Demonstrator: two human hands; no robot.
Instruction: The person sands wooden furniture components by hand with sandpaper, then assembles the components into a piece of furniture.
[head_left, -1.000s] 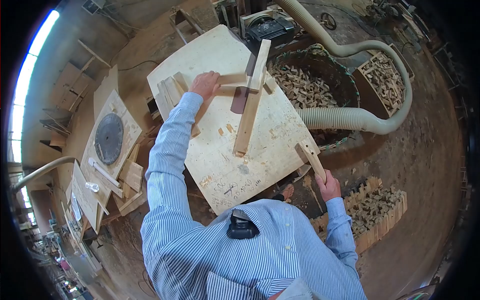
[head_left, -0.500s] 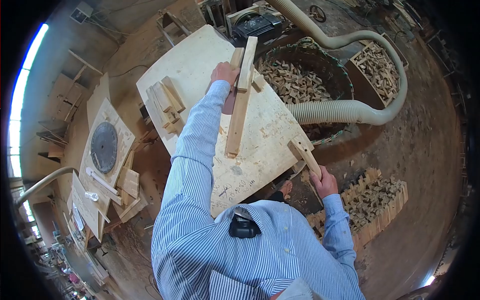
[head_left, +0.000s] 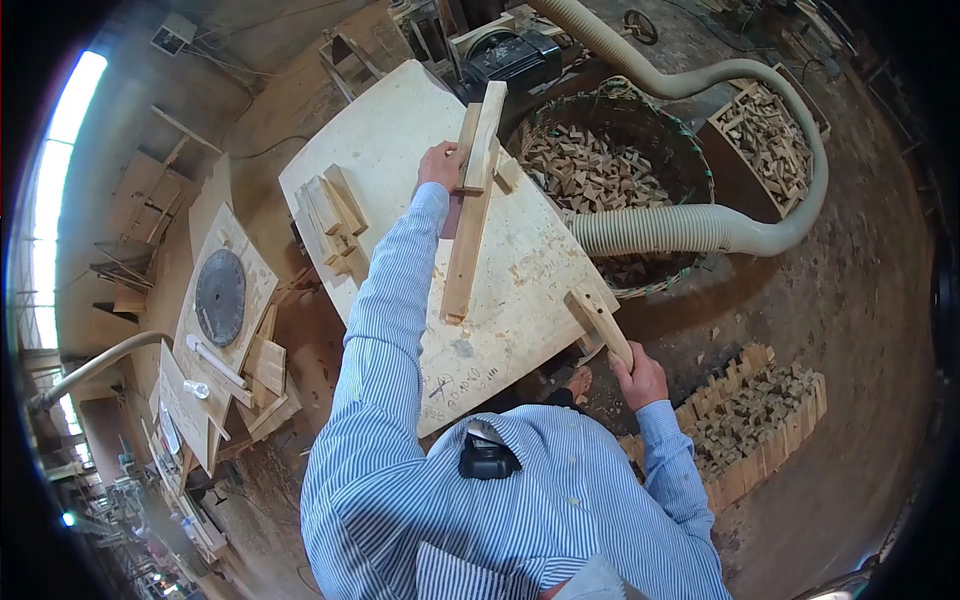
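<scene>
My left hand [head_left: 440, 165] is on the worktable [head_left: 540, 260], its fingers curled against the edge of a short wooden strip [head_left: 470, 125]. That strip lies alongside a longer wooden bar [head_left: 489, 130], which rests on another long wooden piece [head_left: 466, 265] running toward me. A dark reddish patch [head_left: 452, 215] shows beside these pieces, below my left wrist. Off the table's right corner, my right hand [head_left: 641, 376] is wrapped around the near end of a wooden lever handle [head_left: 605, 325]. The lever's far end meets the table edge.
A stack of wooden strips [head_left: 330, 210] lies on the table's left. Beyond the right edge are a basket of offcuts [head_left: 600, 165], a ribbed hose [head_left: 660, 230] and a motor [head_left: 510, 62]. A pile of blocks [head_left: 750, 430] covers floor at right. A round saw blade [head_left: 220, 297] lies at left.
My left hand has shifted slightly toward me and left, and the wooden assembly beside it has moved a little left. My right hand keeps its hold on the lever. The whole view has tilted slightly.
</scene>
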